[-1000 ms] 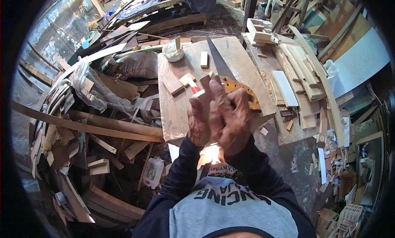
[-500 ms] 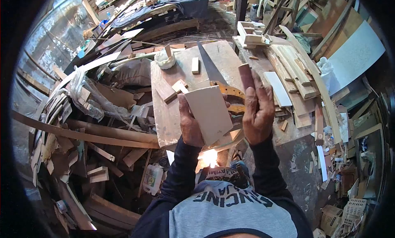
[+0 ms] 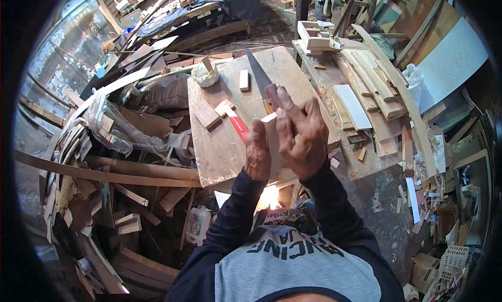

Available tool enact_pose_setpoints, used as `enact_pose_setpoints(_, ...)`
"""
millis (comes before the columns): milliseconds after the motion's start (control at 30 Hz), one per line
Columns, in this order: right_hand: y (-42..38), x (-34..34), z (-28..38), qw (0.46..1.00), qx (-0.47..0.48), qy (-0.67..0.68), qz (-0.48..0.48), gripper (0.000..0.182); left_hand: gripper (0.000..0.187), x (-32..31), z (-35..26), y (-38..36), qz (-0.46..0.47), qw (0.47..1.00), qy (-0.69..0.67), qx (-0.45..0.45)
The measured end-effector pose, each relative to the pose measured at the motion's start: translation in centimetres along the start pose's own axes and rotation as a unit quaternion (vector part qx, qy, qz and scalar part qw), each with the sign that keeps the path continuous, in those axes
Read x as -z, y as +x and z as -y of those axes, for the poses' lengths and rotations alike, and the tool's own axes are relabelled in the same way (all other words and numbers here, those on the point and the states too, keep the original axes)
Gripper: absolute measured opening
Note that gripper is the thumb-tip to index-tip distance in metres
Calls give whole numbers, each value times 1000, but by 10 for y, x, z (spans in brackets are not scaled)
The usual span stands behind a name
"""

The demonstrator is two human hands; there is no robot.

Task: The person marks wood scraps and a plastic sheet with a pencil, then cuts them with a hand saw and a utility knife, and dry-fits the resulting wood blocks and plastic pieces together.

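My left hand [image 3: 257,153] grips a flat wooden piece [image 3: 270,117], which is tilted nearly edge-on between my hands. Against its right side, my right hand [image 3: 303,137] is closed on a dark reddish-brown folded strip that looks like sandpaper [image 3: 272,94]. Most of the wooden piece is hidden by my fingers. Just left of my left thumb lies a red-handled tool [image 3: 238,126]. A handsaw [image 3: 257,74] lies beyond my hands, its yellow handle mostly covered. Small wood blocks [image 3: 244,80] rest on the worktable [image 3: 217,155].
A whitish tub [image 3: 205,76] with a stick in it stands at the table's far left corner. Planks [image 3: 366,82] and a wooden box frame [image 3: 315,38] sit on the bench at right. Scrap wood is heaped on the left, near a long curved strip [image 3: 104,173].
The wooden piece has turned from face-up to nearly edge-on. My right hand has moved left with the brown strip, up against the piece. The red handle has come into view.
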State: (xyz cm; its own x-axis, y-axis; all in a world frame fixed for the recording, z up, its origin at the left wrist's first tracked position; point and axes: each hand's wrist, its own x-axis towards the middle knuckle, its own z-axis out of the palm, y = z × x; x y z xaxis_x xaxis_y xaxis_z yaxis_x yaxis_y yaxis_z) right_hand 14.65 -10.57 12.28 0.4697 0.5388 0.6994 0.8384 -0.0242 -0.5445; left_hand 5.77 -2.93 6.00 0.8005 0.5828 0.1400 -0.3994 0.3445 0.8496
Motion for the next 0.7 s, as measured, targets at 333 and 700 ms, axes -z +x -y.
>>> enact_pose_setpoints(333, -4, 28, -50, 988, -123, 96, -11, 37, 98, 11, -24, 2, 42, 963, 253, -85)
enact_pose_setpoints(700, -30, 47, -7, 993, -28, 112, 33, 35, 82, -8, -35, 38, 39, 686, 688, -232)
